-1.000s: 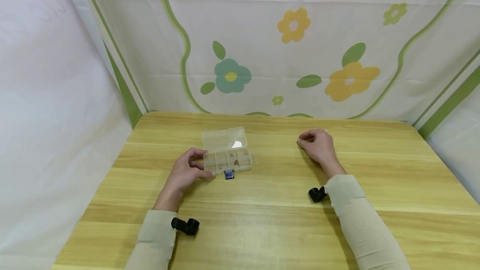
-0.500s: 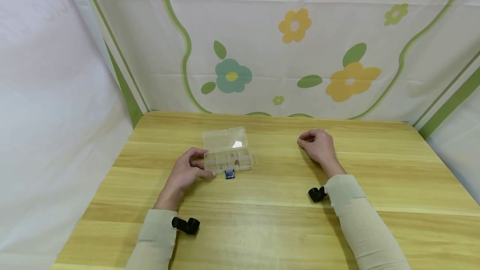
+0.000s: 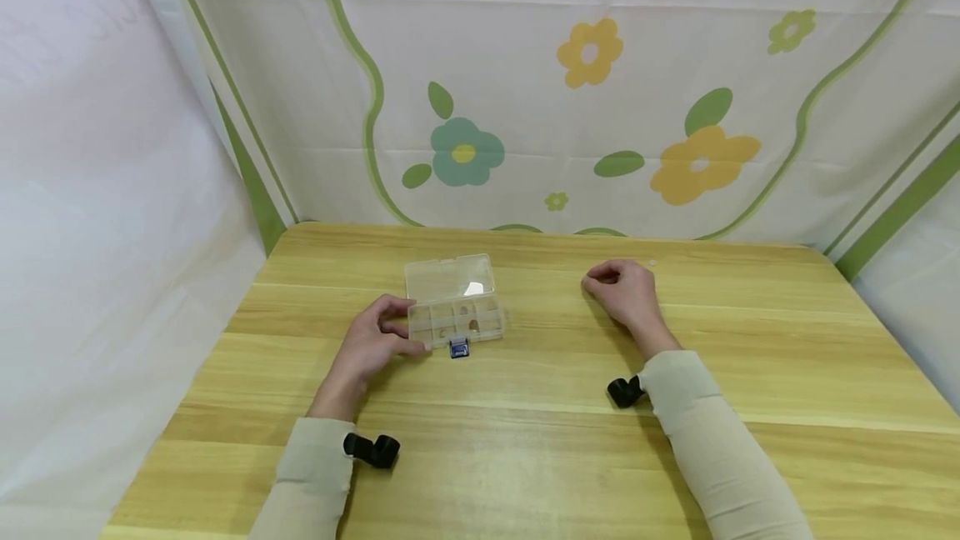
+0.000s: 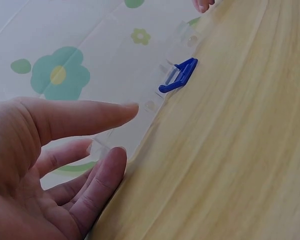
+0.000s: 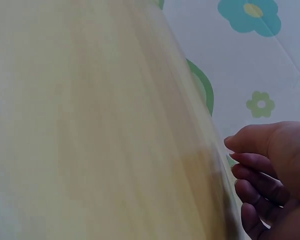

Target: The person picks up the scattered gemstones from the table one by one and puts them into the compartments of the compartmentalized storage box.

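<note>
A clear plastic compartment box (image 3: 442, 322) lies on the table with its lid (image 3: 448, 277) folded back. Several small brownish pieces (image 3: 473, 326) sit in its compartments. A blue latch (image 4: 182, 76) sticks out at its front edge. My left hand (image 3: 372, 338) holds the box's left end, thumb at the front corner and fingers round the side and back. Off to the right of the box, my right hand (image 3: 625, 294) is just over the table, thumb and index fingertips close together. Whether something tiny is between them cannot be seen, even in the right wrist view.
A tiny pale piece (image 3: 652, 262) lies on the wooden table (image 3: 525, 457) behind the right hand. Behind the table's back edge hangs a white cloth (image 3: 525, 90) with printed flowers. Each sleeve cuff carries a black wrist camera (image 3: 382, 452).
My right hand has shifted slightly left towards the box, so the tiny pale piece behind it now shows apart from the hand. The left hand and the box stay in place.
</note>
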Action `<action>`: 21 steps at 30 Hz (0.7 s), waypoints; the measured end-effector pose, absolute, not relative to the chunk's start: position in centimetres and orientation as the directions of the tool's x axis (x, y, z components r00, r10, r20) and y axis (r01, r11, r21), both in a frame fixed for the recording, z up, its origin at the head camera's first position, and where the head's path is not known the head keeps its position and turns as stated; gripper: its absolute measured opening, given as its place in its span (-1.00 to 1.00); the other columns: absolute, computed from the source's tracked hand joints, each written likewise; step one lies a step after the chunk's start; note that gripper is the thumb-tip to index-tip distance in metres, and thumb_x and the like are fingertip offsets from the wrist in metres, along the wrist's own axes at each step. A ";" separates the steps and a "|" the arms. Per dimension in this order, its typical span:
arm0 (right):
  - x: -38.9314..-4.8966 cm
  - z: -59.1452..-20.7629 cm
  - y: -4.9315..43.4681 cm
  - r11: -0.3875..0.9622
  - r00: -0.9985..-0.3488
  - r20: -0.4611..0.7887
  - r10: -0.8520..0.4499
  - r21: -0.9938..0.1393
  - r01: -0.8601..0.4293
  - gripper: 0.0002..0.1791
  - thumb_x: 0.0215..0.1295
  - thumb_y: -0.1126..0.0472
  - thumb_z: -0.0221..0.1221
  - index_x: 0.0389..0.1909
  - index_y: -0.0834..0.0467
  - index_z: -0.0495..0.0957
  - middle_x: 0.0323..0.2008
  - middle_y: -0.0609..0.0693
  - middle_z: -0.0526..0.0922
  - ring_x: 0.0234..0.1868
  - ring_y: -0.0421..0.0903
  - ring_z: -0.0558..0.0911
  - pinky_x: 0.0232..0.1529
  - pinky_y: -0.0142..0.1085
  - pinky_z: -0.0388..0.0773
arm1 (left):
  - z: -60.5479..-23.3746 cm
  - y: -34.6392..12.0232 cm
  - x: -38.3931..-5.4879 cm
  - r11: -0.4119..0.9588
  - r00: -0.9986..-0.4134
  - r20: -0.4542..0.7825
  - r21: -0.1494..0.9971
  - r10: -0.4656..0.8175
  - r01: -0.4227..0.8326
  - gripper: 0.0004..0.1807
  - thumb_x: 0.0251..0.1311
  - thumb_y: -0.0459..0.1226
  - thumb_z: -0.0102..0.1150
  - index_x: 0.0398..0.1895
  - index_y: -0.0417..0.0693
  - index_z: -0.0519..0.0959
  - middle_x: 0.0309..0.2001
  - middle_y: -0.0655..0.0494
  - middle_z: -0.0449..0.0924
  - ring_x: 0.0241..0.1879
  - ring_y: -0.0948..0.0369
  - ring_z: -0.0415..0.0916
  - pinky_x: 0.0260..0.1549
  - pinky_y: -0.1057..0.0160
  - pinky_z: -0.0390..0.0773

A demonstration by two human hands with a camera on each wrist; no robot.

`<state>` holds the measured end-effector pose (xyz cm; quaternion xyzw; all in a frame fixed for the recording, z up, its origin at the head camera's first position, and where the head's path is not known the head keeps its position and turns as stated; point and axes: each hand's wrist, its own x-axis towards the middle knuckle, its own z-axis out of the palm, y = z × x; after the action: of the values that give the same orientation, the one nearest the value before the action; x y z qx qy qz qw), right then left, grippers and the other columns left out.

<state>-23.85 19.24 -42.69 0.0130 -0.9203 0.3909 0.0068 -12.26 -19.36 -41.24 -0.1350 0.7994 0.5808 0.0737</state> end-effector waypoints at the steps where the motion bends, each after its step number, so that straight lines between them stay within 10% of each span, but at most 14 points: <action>1: -23.9 -42.7 19.0 0.691 -1.000 0.022 -0.021 -0.722 -0.031 -0.74 0.46 0.09 0.33 -0.02 0.17 0.79 -0.02 0.20 0.78 0.01 0.13 0.71 0.15 0.04 0.61 | -41.2 -19.3 -12.3 0.286 -0.952 -0.276 0.909 -0.130 -0.303 -0.20 -0.06 -0.47 0.63 0.35 -0.01 0.58 0.26 -0.11 0.58 0.04 0.02 0.54 0.01 0.16 0.42; 21: -23.0 -41.9 13.2 0.613 -0.987 0.083 -0.134 -0.776 -0.149 -0.79 0.42 0.08 0.39 -0.08 0.12 0.80 0.02 0.11 0.72 0.02 0.08 0.67 0.05 -0.04 0.61 | -41.1 -19.3 -12.3 0.271 -0.951 -0.283 0.912 -0.124 -0.307 -0.18 -0.06 -0.47 0.62 0.37 0.01 0.57 0.29 -0.09 0.58 0.04 0.03 0.54 0.04 0.16 0.42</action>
<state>-22.95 13.16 -41.92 0.0786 -0.8981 0.4325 0.0085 -12.33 -19.35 -41.12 -0.1356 0.7935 0.5881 0.0777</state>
